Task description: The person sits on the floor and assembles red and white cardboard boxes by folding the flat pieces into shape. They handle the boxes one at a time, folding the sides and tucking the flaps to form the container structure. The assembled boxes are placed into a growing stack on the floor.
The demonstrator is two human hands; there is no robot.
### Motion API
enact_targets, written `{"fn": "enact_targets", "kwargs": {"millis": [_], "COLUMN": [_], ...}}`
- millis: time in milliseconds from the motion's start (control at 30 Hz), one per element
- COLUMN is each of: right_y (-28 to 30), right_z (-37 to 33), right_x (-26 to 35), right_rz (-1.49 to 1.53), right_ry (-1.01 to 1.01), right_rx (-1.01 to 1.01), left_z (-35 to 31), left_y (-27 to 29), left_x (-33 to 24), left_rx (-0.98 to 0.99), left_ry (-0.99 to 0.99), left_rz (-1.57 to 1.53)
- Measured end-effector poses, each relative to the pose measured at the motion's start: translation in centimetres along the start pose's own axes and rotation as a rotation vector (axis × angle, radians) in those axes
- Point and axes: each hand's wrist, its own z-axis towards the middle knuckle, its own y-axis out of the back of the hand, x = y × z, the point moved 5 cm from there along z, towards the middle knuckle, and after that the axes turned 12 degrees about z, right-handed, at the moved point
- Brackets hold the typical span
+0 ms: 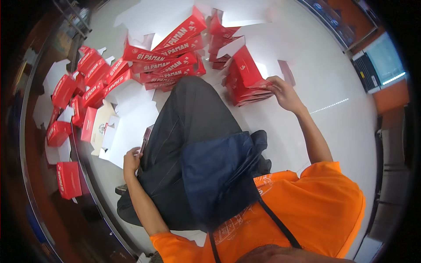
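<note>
Here on the right, the right hand [284, 94] has its thumb and fingers pinched on the edge of a red cardboard stack [246, 79], flat sheets layered one over another, with a pale flap sticking up at the top. That stack stands on the glossy white floor [326, 52], just beyond the bent knee, its smooth red face catching the light.

Across to the left, the left hand [131, 162] is low beside the thigh, fingers curled at the lower end of a thin reddish-brown strip [145, 138]; whether it is clamped tight, I cannot tell. Right by it spreads a broad white card sheet [136, 120], matte and angular, and beyond that an opened carton [97, 127] shows a tan inner face and a red flank.

Up ahead, a fanned pile of red cartons [170, 58] leans in long, slim wedges, white lettering across the sides. Farther left sits a jumble of small red boxes [94, 72], blocky and crisp-cornered, some with white flaps jutting out. One squarish red box [69, 179] rests apart on the dark ledge [94, 206].

Between the hands come dark, softly creased trousers [193, 109], a navy cloth apron [215, 162] bunched in folds at one side, and a bright orange shirt [311, 206] with black straps running down it.
</note>
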Motion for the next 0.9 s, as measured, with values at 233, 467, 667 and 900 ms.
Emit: {"fn": "enact_targets", "kwargs": {"millis": [233, 467, 667, 900], "right_y": [-3.1, -16.3, -36.4, -43.4], "right_z": [-1.7, 2.1, 14.2, 18.7], "right_x": [11.9, 19.8, 15.5, 14.8], "right_rz": [-0.439, 0.06, -0.108, 0.385], "right_ry": [0.495, 0.778, 0.504, -0.002], "right_rx": [-0.262, 0.185, 0.65, 0.449], "left_z": [1.0, -0.5, -1.1, -5.4], "left_y": [0.2, -0.6, 3.4, 10.5], "left_x": [3.1, 6.4, 2.2, -1.1], "left_rx": [-0.061, -0.251, -0.206, -0.566], "left_ry": [0.029, 0.296, 0.378, 0.234], "left_rz": [-0.235, -0.158, -0.147, -0.312]}}
